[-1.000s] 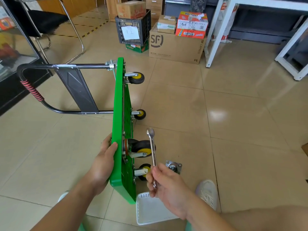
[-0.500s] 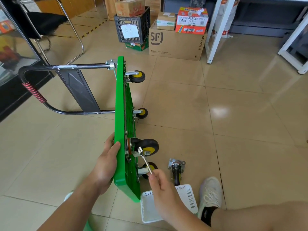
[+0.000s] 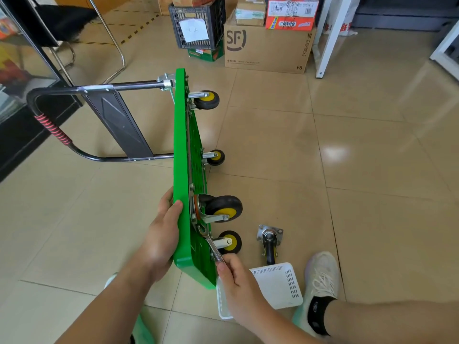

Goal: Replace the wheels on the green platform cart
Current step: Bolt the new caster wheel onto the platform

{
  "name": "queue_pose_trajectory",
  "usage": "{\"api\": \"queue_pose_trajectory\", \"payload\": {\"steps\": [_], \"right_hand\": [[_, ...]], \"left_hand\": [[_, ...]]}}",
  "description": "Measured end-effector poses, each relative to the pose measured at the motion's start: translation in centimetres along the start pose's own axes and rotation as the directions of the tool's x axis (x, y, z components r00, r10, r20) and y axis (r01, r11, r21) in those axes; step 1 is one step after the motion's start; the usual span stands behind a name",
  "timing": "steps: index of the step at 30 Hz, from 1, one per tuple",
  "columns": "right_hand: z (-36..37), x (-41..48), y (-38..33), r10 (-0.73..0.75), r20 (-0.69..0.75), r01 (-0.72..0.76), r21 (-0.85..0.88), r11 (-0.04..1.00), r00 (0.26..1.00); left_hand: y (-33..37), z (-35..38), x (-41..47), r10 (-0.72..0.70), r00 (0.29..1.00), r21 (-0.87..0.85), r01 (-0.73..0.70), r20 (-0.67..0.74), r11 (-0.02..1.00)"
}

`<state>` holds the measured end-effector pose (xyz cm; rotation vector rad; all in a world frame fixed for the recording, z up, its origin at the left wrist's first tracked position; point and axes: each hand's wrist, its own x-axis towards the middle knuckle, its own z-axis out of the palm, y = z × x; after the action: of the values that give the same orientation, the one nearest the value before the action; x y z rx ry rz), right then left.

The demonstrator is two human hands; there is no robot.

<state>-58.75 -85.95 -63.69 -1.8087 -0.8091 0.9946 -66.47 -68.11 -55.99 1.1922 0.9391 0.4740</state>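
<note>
The green plastic platform cart [image 3: 182, 170] stands on its side edge, its four black-and-yellow caster wheels [image 3: 223, 207] jutting rightward from the underside, a silver wrench [image 3: 211, 242] laid against that underside, a loose steel-plated caster [image 3: 269, 242] lying on the floor [image 3: 372, 170] nearby.

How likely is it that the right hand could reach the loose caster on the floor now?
Probably yes: the loose caster lies uncovered on the floor just beyond the white basket, near the right hand. But that hand grips the wrench, so it must let go first.
</note>
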Motion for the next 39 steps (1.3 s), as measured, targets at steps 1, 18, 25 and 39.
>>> {"api": "queue_pose_trajectory", "payload": {"steps": [1, 18, 25, 39], "right_hand": [[0.1, 0.1, 0.3, 0.002, -0.009, -0.001, 0.007, 1.000, 1.000], [1.6, 3.0, 4.0, 0.004, 0.019, -0.005, 0.064, 0.998, 1.000], [1.2, 4.8, 3.8, 0.038, 0.115, -0.043, 0.039, 0.998, 0.993], [-0.5, 2.5, -2.3, 0.232, 0.185, -0.283, 0.329, 0.901, 0.955]], "left_hand": [[0.0, 0.0, 0.0, 0.001, 1.000, -0.001, -0.001, 0.001, 1.000], [-0.1, 0.0, 0.0, -0.011, 1.000, -0.021, 0.012, 0.012, 1.000], [-0.3, -0.1, 0.2, -0.010, 1.000, -0.031, 0.011, 0.019, 0.999], [-0.1, -0.1, 0.1, -0.007, 1.000, -0.003, 0.007, 0.013, 1.000]]}}
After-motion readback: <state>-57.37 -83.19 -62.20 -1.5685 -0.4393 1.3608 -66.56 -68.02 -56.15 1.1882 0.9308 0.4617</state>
